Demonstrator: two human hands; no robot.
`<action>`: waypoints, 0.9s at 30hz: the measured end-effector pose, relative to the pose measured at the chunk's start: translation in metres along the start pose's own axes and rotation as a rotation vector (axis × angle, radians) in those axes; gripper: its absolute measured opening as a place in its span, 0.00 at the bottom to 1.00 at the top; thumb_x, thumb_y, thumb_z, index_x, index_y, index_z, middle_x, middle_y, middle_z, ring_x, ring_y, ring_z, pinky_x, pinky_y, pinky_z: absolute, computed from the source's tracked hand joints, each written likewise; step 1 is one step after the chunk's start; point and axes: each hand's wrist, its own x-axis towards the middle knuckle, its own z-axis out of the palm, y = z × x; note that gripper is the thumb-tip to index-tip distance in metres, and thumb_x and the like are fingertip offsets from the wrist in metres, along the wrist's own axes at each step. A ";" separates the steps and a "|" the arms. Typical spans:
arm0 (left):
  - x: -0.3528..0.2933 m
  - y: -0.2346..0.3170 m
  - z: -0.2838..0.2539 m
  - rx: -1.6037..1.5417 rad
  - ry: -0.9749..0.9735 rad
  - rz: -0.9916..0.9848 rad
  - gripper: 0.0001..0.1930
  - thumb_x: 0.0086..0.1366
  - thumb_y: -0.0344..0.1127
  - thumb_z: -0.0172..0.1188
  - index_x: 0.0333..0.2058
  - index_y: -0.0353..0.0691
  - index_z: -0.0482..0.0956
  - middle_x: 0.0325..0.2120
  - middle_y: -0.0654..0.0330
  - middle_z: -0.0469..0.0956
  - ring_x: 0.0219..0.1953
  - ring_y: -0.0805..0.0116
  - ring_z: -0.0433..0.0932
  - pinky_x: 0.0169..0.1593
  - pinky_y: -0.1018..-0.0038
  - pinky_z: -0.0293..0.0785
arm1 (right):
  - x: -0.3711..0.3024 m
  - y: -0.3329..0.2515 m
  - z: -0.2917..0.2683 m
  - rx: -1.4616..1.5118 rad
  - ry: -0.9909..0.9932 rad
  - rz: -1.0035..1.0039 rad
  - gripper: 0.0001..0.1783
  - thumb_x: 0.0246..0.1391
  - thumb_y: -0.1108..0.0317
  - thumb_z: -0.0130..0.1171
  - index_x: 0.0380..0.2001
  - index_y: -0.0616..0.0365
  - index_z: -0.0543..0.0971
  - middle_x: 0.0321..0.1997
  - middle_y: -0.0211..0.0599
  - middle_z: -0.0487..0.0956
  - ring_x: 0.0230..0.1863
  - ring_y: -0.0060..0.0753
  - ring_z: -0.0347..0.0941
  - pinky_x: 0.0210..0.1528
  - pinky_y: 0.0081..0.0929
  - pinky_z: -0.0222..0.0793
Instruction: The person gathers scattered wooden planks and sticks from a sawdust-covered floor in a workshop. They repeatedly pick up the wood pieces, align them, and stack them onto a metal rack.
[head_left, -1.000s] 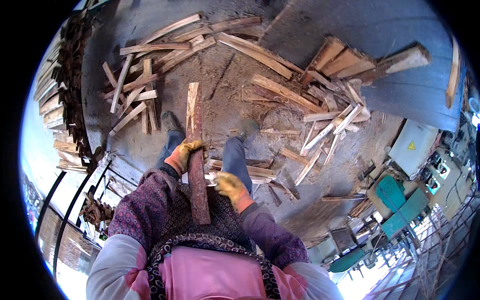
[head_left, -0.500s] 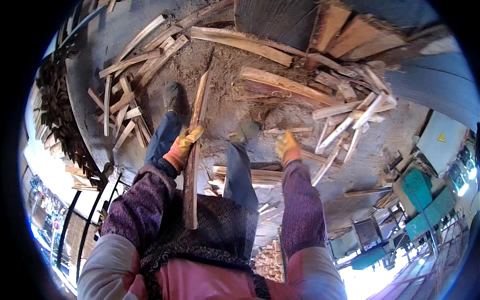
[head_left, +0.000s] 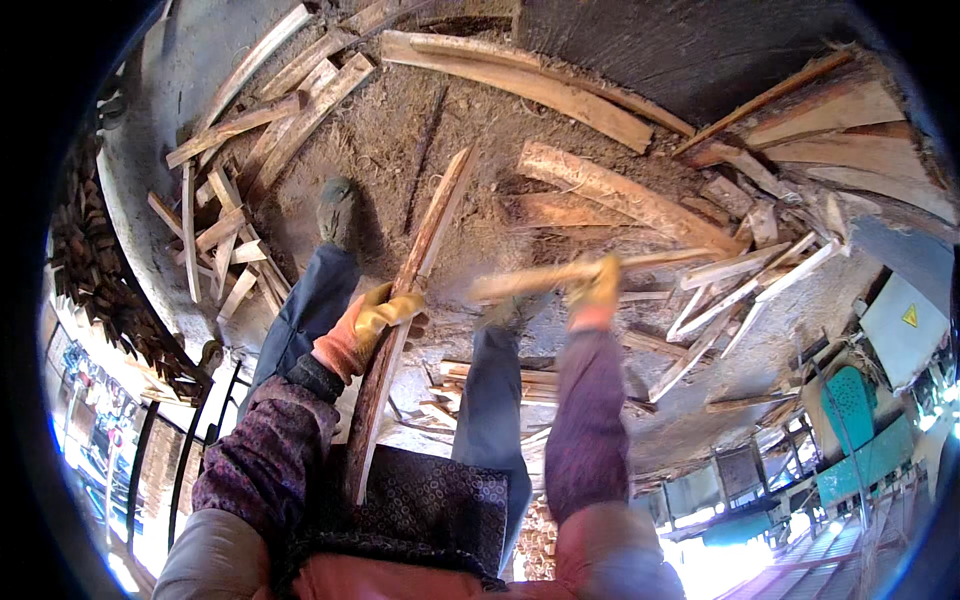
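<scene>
My left hand [head_left: 384, 318] closed round bark-edged brown wooden strip [head_left: 432, 233]; right hand [head_left: 597, 287] round blurred tan wooden stick [head_left: 530, 281]. Label: yellow triangular sign [head_left: 910, 315].

Left hand [head_left: 373, 326] gripping slat [head_left: 430, 228], right hand [head_left: 596, 287] (blurred)

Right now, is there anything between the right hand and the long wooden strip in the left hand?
Yes: a motion-blurred stick, held in the right hand, points toward the long wooden strip. Nothing else visible blocks the gap.
</scene>
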 end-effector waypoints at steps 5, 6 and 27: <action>-0.002 -0.023 -0.007 -0.318 -0.174 -0.038 0.29 0.64 0.51 0.64 0.56 0.35 0.74 0.42 0.55 0.81 0.36 0.69 0.81 0.37 0.74 0.79 | -0.197 0.051 0.066 -0.301 -0.623 0.010 0.24 0.66 0.52 0.52 0.56 0.57 0.73 0.48 0.36 0.77 0.51 0.30 0.71 0.58 0.32 0.68; -0.004 -0.019 -0.008 -0.416 -0.185 -0.063 0.26 0.65 0.49 0.63 0.54 0.36 0.74 0.42 0.54 0.81 0.33 0.68 0.81 0.34 0.74 0.80 | -0.191 0.046 0.067 -0.341 -0.569 0.019 0.27 0.66 0.53 0.52 0.59 0.60 0.71 0.49 0.36 0.76 0.49 0.29 0.71 0.54 0.30 0.69; -0.030 0.050 -0.080 -0.470 0.112 0.081 0.22 0.65 0.53 0.62 0.42 0.36 0.82 0.26 0.59 0.81 0.23 0.70 0.80 0.22 0.74 0.76 | -0.237 -0.012 0.160 -0.800 -0.312 -0.320 0.09 0.62 0.71 0.56 0.45 0.57 0.77 0.37 0.28 0.76 0.37 0.21 0.69 0.39 0.25 0.68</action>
